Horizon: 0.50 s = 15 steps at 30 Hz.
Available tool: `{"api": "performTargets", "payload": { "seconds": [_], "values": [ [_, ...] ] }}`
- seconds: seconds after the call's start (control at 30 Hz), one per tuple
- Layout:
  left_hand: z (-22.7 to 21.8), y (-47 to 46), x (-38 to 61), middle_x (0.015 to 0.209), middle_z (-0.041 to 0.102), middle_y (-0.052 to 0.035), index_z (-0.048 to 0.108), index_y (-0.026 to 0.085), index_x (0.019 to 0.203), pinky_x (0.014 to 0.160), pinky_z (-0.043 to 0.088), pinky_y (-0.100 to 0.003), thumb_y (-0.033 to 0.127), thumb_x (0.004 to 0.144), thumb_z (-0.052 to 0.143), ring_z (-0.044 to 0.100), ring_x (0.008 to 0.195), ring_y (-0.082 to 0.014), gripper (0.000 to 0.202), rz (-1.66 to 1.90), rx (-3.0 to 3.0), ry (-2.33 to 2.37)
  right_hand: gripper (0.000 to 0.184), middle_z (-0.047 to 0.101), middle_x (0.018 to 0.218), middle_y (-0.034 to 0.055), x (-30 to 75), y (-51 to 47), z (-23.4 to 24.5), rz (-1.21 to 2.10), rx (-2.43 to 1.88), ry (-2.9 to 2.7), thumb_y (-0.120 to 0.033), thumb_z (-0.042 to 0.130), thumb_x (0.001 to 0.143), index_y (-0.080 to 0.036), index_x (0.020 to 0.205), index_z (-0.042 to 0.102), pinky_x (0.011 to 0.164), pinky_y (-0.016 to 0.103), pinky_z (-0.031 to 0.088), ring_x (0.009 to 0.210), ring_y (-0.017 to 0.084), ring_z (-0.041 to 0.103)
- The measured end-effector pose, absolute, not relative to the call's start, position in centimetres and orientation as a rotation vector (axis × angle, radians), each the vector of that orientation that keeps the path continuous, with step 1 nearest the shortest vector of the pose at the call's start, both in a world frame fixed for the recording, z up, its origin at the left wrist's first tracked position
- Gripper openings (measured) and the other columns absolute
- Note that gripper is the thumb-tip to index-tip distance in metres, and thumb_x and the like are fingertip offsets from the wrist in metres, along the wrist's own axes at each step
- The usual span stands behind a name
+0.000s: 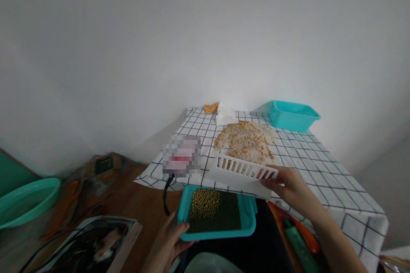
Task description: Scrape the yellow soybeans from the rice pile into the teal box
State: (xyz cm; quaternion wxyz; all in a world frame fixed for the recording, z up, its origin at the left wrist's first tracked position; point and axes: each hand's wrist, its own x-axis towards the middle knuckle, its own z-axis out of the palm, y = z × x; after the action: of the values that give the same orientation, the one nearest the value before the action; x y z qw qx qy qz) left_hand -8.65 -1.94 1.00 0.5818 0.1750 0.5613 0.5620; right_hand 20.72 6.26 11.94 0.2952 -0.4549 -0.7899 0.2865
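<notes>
My left hand [173,236] grips the left end of a teal tray [250,217], thumb over its rim. Inside lie yellow soybeans [205,202] beside small dark green beans [227,215]. My right hand [285,181] is closed on the right end of a white slotted plastic basket [238,181], at the table's near edge just above the tray. Directly behind the basket spreads a heap of white grains mixed with yellow beans [245,140]. Whether anything lies inside the basket cannot be made out.
The table wears a white checked cloth [320,170]. An empty-looking teal basin [294,116] stands at its back right. White tissue [226,114] and an orange wrapper [211,108] lie at the back. A blurred-out device with a black cable [165,194] rests at left; a box [128,239] sits below.
</notes>
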Motion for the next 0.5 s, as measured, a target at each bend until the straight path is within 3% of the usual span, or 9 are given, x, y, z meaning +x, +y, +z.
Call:
{"api": "performTargets", "payload": {
  "seconds": [0.1,0.27,0.5],
  "values": [
    [0.7,-2.2,-8.6,0.088,0.075,-0.0013,0.068,0.021,0.092,0.07,0.06,-0.039,0.026,0.057,0.081,0.069,0.083,-0.0251,0.037,1.319,0.417,1.258,0.02,0.073,0.082,0.0035,20.6,5.6,11.8,0.627,-1.205,-2.138,-0.027,0.051,0.09,-0.019,0.09,0.07,0.067,0.026,0.049,0.073,0.018,0.067],
    [2.2,-3.2,-7.9,0.105,0.074,-0.0017,0.07,0.023,0.089,0.077,0.058,-0.033,0.029,0.064,0.078,0.066,0.101,-0.0257,0.027,1.328,0.449,1.238,0.029,0.074,0.1,0.0022,20.7,5.1,9.5,0.395,-1.146,-2.152,-0.014,0.048,0.089,-0.026,0.103,0.07,0.081,0.028,0.052,0.091,0.018,0.069],
    [4.7,-3.8,-6.9,0.084,0.073,-0.0042,0.072,0.02,0.086,0.073,0.058,-0.033,0.029,0.06,0.079,0.071,0.083,-0.025,0.029,1.318,0.524,1.298,0.037,0.073,0.107,0.0049,21.0,8.3,6.7,0.123,-1.119,-2.09,-0.006,0.045,0.085,-0.023,0.109,0.069,0.086,0.031,0.053,0.097,0.019,0.068]
  ]
}}
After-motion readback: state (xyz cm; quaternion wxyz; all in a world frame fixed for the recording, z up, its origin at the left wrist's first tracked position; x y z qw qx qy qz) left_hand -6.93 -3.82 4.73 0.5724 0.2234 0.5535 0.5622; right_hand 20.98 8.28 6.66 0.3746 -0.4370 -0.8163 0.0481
